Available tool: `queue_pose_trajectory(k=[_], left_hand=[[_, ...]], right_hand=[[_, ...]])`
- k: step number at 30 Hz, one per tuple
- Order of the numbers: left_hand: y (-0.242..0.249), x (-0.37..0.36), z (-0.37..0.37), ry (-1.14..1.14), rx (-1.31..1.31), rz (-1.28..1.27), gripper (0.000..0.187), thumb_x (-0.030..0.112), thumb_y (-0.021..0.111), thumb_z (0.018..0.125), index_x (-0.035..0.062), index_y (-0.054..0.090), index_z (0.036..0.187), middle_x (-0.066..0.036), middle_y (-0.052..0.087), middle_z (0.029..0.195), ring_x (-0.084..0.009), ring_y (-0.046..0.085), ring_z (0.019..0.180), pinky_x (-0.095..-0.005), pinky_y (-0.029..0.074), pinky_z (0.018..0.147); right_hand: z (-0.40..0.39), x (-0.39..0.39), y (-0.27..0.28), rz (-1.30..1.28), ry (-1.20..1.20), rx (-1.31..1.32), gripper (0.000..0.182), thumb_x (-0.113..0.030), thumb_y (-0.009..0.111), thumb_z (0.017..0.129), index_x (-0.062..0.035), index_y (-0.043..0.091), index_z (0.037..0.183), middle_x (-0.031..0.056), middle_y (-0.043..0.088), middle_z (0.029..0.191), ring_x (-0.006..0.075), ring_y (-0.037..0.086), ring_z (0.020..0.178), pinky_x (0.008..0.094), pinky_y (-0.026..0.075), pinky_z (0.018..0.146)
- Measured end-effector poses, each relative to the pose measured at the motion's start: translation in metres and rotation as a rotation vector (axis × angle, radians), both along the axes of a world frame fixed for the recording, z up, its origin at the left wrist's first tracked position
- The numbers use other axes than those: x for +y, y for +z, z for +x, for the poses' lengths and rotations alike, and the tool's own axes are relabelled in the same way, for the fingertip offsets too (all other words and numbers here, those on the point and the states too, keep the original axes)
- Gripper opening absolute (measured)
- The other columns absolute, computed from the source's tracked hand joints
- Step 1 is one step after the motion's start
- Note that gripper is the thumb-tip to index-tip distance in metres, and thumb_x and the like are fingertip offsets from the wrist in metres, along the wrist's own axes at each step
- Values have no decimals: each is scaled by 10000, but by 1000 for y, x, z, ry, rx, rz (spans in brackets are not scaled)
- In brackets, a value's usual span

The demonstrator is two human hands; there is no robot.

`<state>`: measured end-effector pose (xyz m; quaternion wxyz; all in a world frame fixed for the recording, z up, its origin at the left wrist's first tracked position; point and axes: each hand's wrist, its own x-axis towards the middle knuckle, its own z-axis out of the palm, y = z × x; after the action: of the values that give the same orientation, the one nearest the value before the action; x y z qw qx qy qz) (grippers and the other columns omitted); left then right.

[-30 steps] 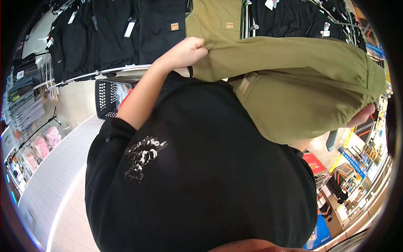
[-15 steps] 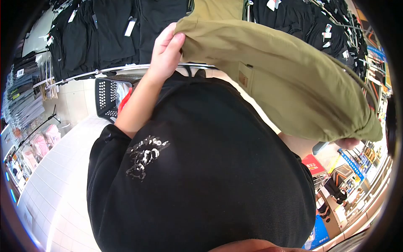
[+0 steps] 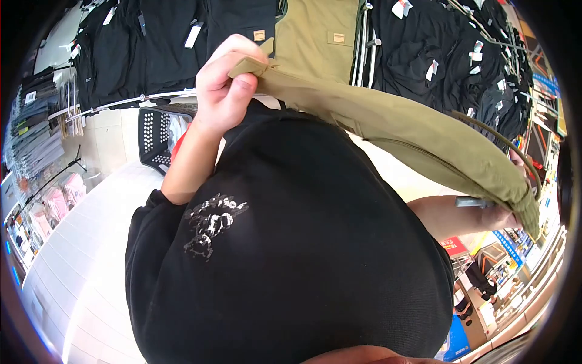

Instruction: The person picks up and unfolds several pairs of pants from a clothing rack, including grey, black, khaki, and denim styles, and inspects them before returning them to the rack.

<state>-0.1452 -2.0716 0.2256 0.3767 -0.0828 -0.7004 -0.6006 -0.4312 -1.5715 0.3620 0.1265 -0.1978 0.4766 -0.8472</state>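
An olive-green garment [image 3: 418, 121] stretches across the upper right, held up between my two hands. My left hand [image 3: 227, 85], at the upper centre-left, is closed with fingers and thumb pinching one end of it, where a short flap sticks out. At the far right my right hand [image 3: 500, 212] grips the other, bunched end, its fingers partly hidden by the cloth. A pale band or device [image 3: 473, 202] shows at the right wrist. Behind the left end hangs another khaki garment [image 3: 315, 42] with a small tan label.
Black clothes with tags [image 3: 151, 54] hang along a metal rail [image 3: 145, 99] ahead. A black perforated basket [image 3: 148, 139] stands below it at the left. Folded clothes [image 3: 39, 142] fill the far left. Distant people [image 3: 479, 279] are at the lower right.
My left hand has turned and moved left and slightly down with its end of the garment. The garment looks narrower, folded lengthwise, and its patch is hidden. More of my right forearm shows.
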Motion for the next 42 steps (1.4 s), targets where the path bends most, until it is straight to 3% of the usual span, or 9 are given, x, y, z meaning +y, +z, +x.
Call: queue_pose_trajectory(k=[5,7,10,14,17,24,33,41,42], left_hand=[[26,4,15,-542,-215,595,351,278,552,1073,-45,644,1174,-110,711,978,-168,657,881,-312,522,816],[34,-4,12,-861,-562,510,259,181,571,1062,-19,651,1205,34,616,812,-70,551,751,-278,458,670],[38,32,-22,-1270,-747,-33,174,208,623,1040,42,660,1005,20,496,687,-65,512,697,-277,411,609],[35,66,-14,-944,-715,-12,149,165,721,959,44,658,899,-34,551,826,-127,560,794,-298,451,688],[12,65,-1,-829,-467,-55,211,183,836,848,31,717,932,-82,592,1224,-221,565,1027,-330,467,859],[31,51,20,-679,-516,-106,330,138,750,866,26,692,1171,-94,609,1266,-286,574,1191,-388,462,1012],[13,47,-7,-763,-318,-32,169,96,625,945,-28,715,1016,-179,703,1153,-402,641,1143,-550,403,1094],[75,77,-28,-1299,12,-137,195,227,660,963,47,727,927,-108,713,985,-370,660,885,-462,536,769],[73,74,-26,-1249,20,-158,193,232,660,962,52,726,941,-101,713,986,-366,661,877,-452,541,751]], right_hand=[[32,-83,-4,103,-123,473,646,-337,607,946,85,400,1389,232,542,1308,282,567,1193,445,409,1089],[33,-85,-5,110,-138,500,626,-355,604,936,62,421,1366,222,551,1293,283,569,1170,459,403,1081],[34,-83,-4,116,-147,535,598,-382,600,922,29,453,1330,207,564,1271,286,573,1137,480,394,1068],[38,-83,-4,127,-157,563,562,-418,595,903,-16,496,1283,187,582,1241,289,577,1091,508,382,1051],[39,-84,-4,125,-165,579,539,-446,591,888,-50,528,1247,172,595,1219,291,580,1058,529,374,1038],[36,-94,-2,97,-162,583,492,-509,582,854,-128,602,1165,138,626,1167,297,588,978,578,353,1008],[23,-109,-12,51,-118,412,632,-558,631,860,-101,585,1293,130,622,1224,287,599,1054,517,408,996],[77,-296,-40,752,688,-342,475,-348,706,962,-29,611,1300,84,665,1154,176,648,1071,300,500,963],[27,-313,-132,1088,1065,272,563,-432,665,992,-61,585,1407,64,610,1312,175,564,1210,309,442,1043]])
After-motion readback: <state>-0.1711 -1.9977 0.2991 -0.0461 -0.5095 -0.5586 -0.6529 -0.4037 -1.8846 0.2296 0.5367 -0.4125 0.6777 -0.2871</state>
